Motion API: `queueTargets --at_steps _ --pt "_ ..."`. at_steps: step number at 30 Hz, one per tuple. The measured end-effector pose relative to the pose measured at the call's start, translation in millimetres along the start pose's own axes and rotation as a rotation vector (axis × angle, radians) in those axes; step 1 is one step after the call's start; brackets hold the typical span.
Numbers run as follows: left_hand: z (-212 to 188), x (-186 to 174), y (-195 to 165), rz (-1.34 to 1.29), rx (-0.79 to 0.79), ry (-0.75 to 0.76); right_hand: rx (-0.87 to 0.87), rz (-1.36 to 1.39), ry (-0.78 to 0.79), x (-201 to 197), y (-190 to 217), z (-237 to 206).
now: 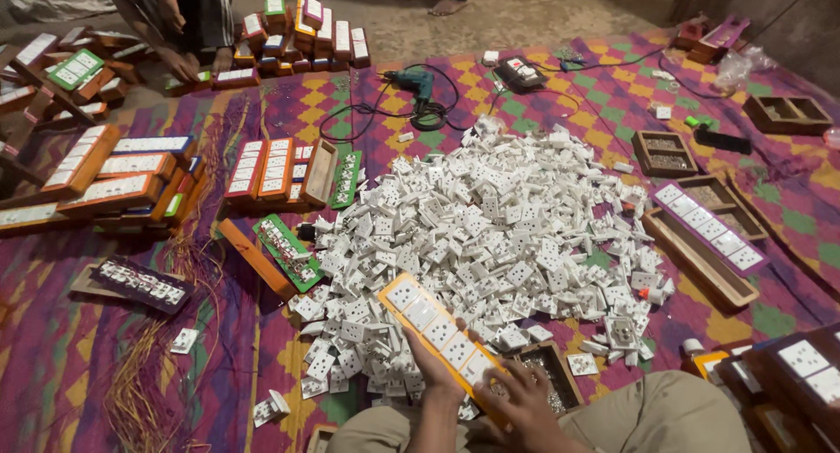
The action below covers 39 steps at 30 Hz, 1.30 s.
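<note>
While a large heap of white sockets [490,243] fills the middle of the frame, an orange strip [442,339] fitted with white sockets is held at the lower centre. The left hand [435,365] is curled beneath the strip's near edge, its fingers hidden under it. The right hand [525,405] is laid on the strip's lower end, fingers spread. Just beside it, a small wooden tray [553,374] is seen. A patterned mat [612,103] lies underneath. Another person's hand [184,65] rests among finished boards [114,186] at upper left.
</note>
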State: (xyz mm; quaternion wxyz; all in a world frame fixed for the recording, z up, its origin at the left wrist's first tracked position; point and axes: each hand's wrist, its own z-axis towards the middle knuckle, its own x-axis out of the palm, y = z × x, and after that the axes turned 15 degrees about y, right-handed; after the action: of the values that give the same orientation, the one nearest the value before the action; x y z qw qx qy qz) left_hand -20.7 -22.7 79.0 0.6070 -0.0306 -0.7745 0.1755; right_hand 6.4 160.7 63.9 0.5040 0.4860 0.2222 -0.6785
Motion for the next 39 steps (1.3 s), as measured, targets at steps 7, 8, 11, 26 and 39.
queueTargets --at_steps 7,8,11,26,39 --pt "5.5 -6.7 2.2 -0.013 0.010 0.210 0.881 0.982 0.315 1.2 -34.3 -0.1" --pt "3.5 -10.0 4.4 0.007 0.001 0.180 0.751 0.904 0.367 -0.2 -37.6 -3.6" --pt "1.5 -19.7 8.2 -0.078 -0.074 0.339 0.851 1.439 0.422 -8.9 -39.3 -16.6" --pt "-25.3 -34.0 39.6 0.495 -0.436 0.321 0.777 0.895 0.043 -20.0 -5.8 -18.4" --pt "-21.1 -36.8 21.5 0.284 -0.228 0.214 0.785 0.412 0.650 -27.7 -97.9 -18.4"
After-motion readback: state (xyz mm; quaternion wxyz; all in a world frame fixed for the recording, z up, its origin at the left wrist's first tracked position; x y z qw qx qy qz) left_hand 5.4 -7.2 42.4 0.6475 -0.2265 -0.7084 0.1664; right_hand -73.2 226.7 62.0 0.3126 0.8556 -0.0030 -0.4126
